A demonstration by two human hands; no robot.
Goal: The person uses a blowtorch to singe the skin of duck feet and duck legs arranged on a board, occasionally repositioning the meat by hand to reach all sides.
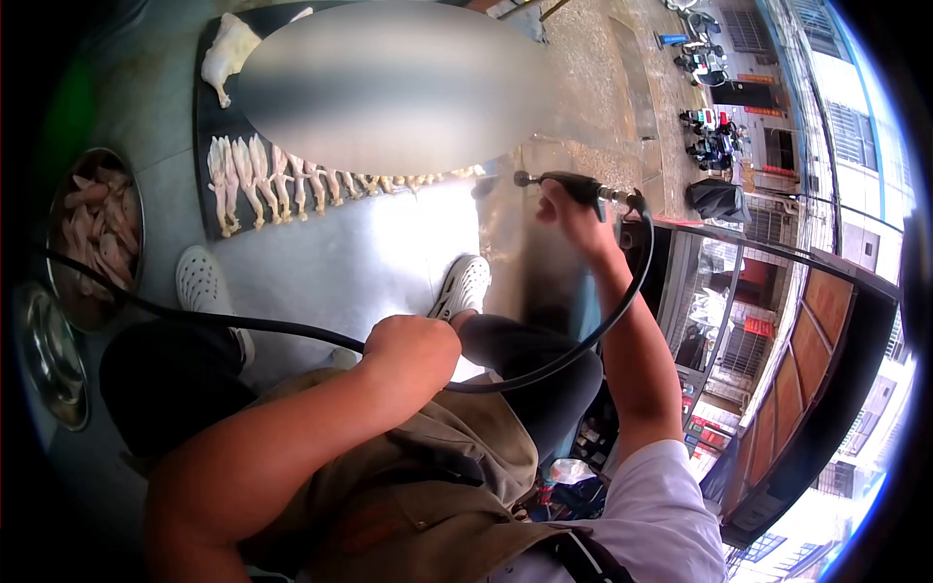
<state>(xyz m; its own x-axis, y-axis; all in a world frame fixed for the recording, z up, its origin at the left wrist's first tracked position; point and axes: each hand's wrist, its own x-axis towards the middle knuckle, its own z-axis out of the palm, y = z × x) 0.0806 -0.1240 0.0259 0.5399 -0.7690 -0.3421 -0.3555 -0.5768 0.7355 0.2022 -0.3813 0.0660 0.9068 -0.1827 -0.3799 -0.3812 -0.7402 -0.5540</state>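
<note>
My right hand (573, 216) is wrapped round a black trigger gun (573, 189) with a metal connector, its nozzle pointing left. A black hose (622, 316) loops down from the gun and crosses my lap. My left hand (416, 352) is closed in a fist round that hose. Beyond my feet, pale, slender poultry-like pieces (258, 175) lie in a row along a dark board (213, 216). A larger pale poultry leg piece (229, 53) lies at the board's far left corner. A blurred oval hides much of the board.
At the left stands a metal bowl (143, 209) of pinkish meat pieces, with a shiny metal basin (58, 364) beside it. My white clogs (202, 282) rest on the grey floor. Wet ground (593, 87) extends to the right, towards parked motorbikes (714, 136) and buildings.
</note>
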